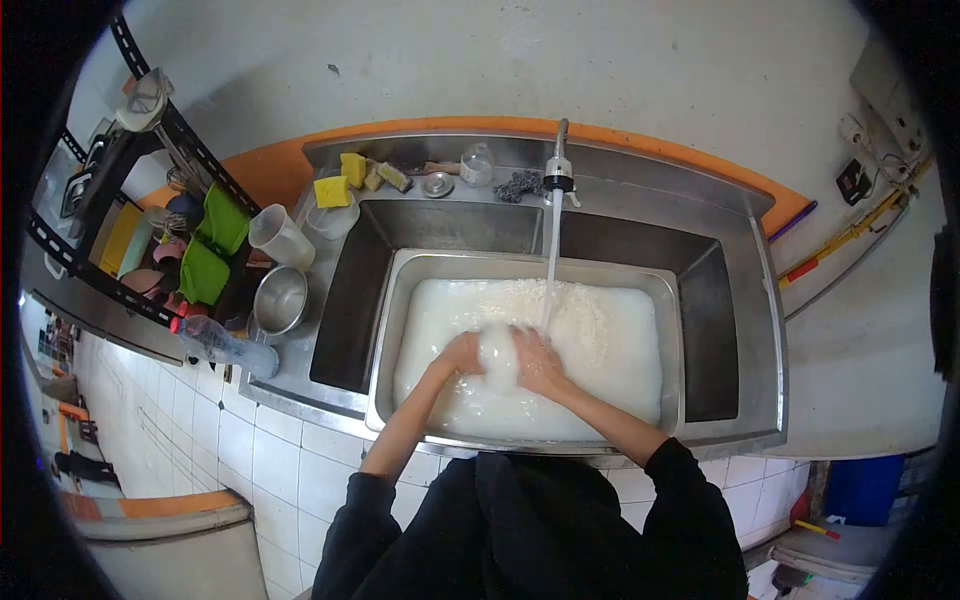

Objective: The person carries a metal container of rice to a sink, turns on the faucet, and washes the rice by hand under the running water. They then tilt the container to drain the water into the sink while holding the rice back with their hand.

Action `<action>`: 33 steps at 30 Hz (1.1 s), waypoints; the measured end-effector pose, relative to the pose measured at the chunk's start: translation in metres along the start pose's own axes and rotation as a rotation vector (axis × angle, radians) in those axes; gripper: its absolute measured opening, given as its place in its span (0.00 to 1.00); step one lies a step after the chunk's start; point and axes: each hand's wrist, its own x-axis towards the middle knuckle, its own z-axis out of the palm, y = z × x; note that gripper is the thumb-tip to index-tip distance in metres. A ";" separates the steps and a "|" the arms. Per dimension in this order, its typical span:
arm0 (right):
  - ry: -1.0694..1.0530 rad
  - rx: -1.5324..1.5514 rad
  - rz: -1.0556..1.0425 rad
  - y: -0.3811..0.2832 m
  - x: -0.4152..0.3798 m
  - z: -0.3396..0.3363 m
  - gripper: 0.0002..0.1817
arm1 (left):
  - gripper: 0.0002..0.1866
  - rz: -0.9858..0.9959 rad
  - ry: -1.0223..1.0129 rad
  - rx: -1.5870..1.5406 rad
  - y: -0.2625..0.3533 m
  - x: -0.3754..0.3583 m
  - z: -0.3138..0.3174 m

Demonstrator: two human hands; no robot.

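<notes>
Two bare hands dip into a big tray of milky water

A big silver metal tray point(677, 345) lies across the two deep parts of a grey metal sink point(345, 300). It holds cloudy white water point(480, 410). Small white grains point(590, 322) show in the water, mostly in the far part of the tray and to the right of its middle.

The left hand point(462, 354) and the right hand point(538, 362) are near the middle of the tray, with their fingers in or at the white water. A shiny white patch point(497, 355) is between them. The fingers are blurry and partly hidden, so I cannot tell if either hand is wide open or closed, or if it holds any grains.

Past the far edge of the tray stands a shiny silver tap point(558, 175). A thin white stream of water point(553, 250) falls from it into the tray, close to the right hand. Also past that edge are a dark curly scrubber point(519, 186), a clear round jar point(477, 164) and a bright yellow sponge point(331, 191). To the left of the tray are a clear plastic jug point(280, 236), a round silver bowl point(281, 299) and a clear plastic bottle with a red cap point(228, 346).
</notes>
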 end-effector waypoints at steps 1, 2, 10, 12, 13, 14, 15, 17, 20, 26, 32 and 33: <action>-0.038 0.179 -0.016 0.007 0.006 0.002 0.41 | 0.31 0.071 0.037 -0.144 -0.007 0.003 0.003; -0.076 0.357 -0.035 0.014 0.011 0.006 0.39 | 0.28 0.142 0.075 -0.288 -0.010 0.005 0.005; 0.168 1.546 0.709 0.049 0.033 0.051 0.18 | 0.20 0.174 0.146 -0.993 0.045 0.007 -0.003; 0.146 1.914 0.692 0.047 0.032 0.037 0.15 | 0.19 0.162 0.097 -1.217 0.054 0.008 -0.007; 0.255 1.816 0.452 0.043 0.029 0.033 0.16 | 0.18 -0.044 0.027 -1.538 0.059 0.008 -0.007; 0.358 1.700 0.218 0.039 0.028 0.030 0.17 | 0.17 -0.263 -0.052 -1.847 0.065 0.011 -0.007; 0.363 1.699 0.213 0.035 0.034 0.045 0.17 | 0.17 -0.257 -0.052 -1.843 0.068 0.016 -0.003; 0.648 1.132 0.103 0.014 0.051 0.074 0.20 | 0.21 -0.119 0.052 -1.976 0.079 0.028 0.005; 0.622 1.316 0.339 -0.007 0.039 0.026 0.21 | 0.25 -0.148 0.134 -1.937 0.103 0.021 0.003; 0.734 1.461 0.143 0.003 0.062 0.084 0.26 | 0.28 -0.112 0.202 -1.870 0.113 0.033 0.002; 0.698 1.524 0.266 0.014 0.076 0.040 0.21 | 0.27 -0.057 0.176 -1.820 0.104 0.047 0.010; 0.730 1.349 0.211 0.013 0.074 0.034 0.20 | 0.27 -0.025 0.186 -1.875 0.104 0.050 0.011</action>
